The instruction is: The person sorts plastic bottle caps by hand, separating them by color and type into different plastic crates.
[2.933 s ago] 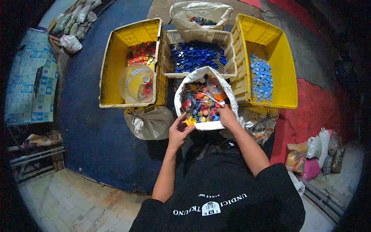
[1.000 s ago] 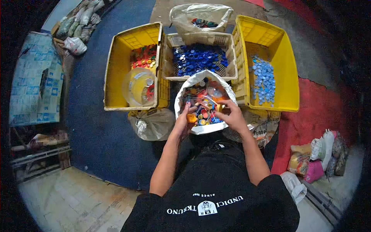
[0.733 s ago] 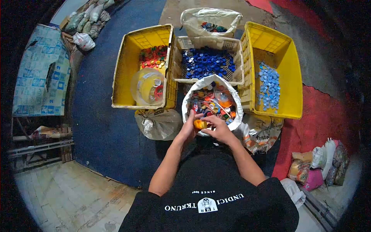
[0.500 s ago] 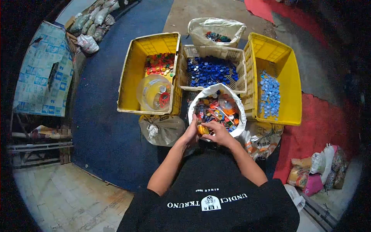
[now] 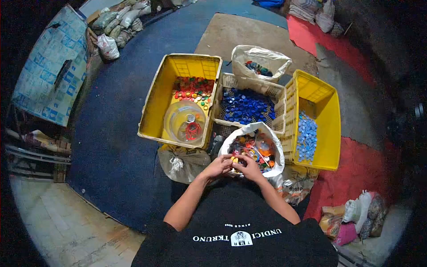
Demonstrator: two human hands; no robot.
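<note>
Both of my hands meet over the near rim of a white sack (image 5: 276, 171) filled with mixed bottle caps (image 5: 254, 149). Between their fingertips shows a bit of yellow, the yellow caps (image 5: 234, 160). My left hand (image 5: 218, 167) curls round them from the left, and its palm hides part of them. From the right, my right hand (image 5: 248, 168) pinches at the same spot, thumb and fingers bent. Among the caps in the sack lie a clear round plastic piece and a pale stick.
Left of the sack, a yellow crate (image 5: 151, 100) holds red and yellow caps and a clear plastic tub (image 5: 184, 120). A white basket (image 5: 229, 82) of dark blue caps stands ahead, another sack (image 5: 284, 66) behind it. The right yellow crate (image 5: 328, 133) contains light blue caps.
The view has shifted, so the crates and sack sit lower. My fingers have drawn closer together over the yellow caps, and less yellow shows between them.
</note>
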